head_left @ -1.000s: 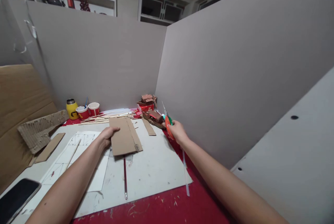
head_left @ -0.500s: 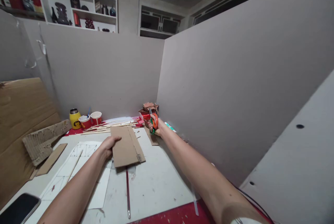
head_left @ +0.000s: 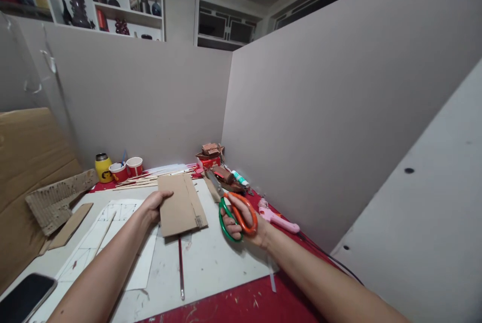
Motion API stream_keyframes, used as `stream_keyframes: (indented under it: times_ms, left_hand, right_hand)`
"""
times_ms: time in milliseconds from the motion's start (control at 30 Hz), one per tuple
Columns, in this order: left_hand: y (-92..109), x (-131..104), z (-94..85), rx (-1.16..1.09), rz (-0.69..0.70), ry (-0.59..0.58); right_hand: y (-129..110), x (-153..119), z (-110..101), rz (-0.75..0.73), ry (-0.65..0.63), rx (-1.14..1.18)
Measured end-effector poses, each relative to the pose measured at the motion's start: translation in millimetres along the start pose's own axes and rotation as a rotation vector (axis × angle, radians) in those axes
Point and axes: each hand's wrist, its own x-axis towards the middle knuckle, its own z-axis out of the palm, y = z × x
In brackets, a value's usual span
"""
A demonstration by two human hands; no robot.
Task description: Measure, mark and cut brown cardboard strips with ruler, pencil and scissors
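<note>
My left hand (head_left: pixel 153 206) grips the left edge of a flat rectangular piece of brown cardboard (head_left: pixel 179 207), thumb on top. The cardboard is held a little above the white board, with a strip of tape or print near its lower right corner. In my right hand (head_left: pixel 244 222) is a pair of scissors (head_left: pixel 221 193) with one orange and one green handle loop. My fingers go through the loops, and the blades point away and to the left, close together. Below the cardboard lies a dark red stick (head_left: pixel 181 273). A drawn paper plan (head_left: pixel 85 250) lies under my left forearm.
A pink glue gun (head_left: pixel 280 220) with a cable rests right of my hand. Wooden sticks (head_left: pixel 143 181), two paper cups (head_left: pixel 134 167) and a yellow jar (head_left: pixel 103 168) stand at the back. A phone (head_left: pixel 28 298) lies front left beside large cardboard (head_left: pixel 26 162). Grey panels (head_left: pixel 320 112) enclose the table.
My right hand has drawn back from the far corner with the scissors, toward me and to the right. The pink glue gun has come into view. My left hand still holds the cardboard.
</note>
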Motion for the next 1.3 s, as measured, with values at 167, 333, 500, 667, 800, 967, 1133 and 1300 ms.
stream_keyframes:
  times_ms: [167,333,500,667,800,967,1133,1300]
  left_hand:
    - [4.2,-13.7,10.7,-0.015,0.128,-0.055]
    - [11.1,-31.5,27.3,0.012,0.246,-0.14]
    - [9.8,-50.7,47.2,0.039,0.311,-0.238]
    - [4.4,-66.4,62.9,0.043,0.292,-0.281]
    - [3.4,-74.2,67.8,0.038,0.273,-0.295]
    - [4.9,-78.3,69.3,0.07,0.273,-0.276]
    - [13.5,-90.7,68.5,0.067,0.484,-0.164]
    - [26.1,-108.8,67.4,0.042,0.782,-0.014]
  right_hand:
    - [3.3,-2.4,2.3,-0.217,0.106,-0.021]
    - [12.3,-1.2,17.3,-0.569,0.245,-0.077]
    - [21.5,-1.4,24.4,-0.761,0.285,-0.164]
    - [27.4,-8.9,19.2,-0.851,0.285,-0.272]
    - [24.5,-19.6,20.2,-0.895,0.268,-0.356]
    - [15.4,-29.1,21.6,-0.941,0.299,-0.447]
    - [9.5,-45.3,19.8,-0.893,0.333,-0.453]
    - [13.7,-70.1,23.4,-0.644,0.036,-0.427]
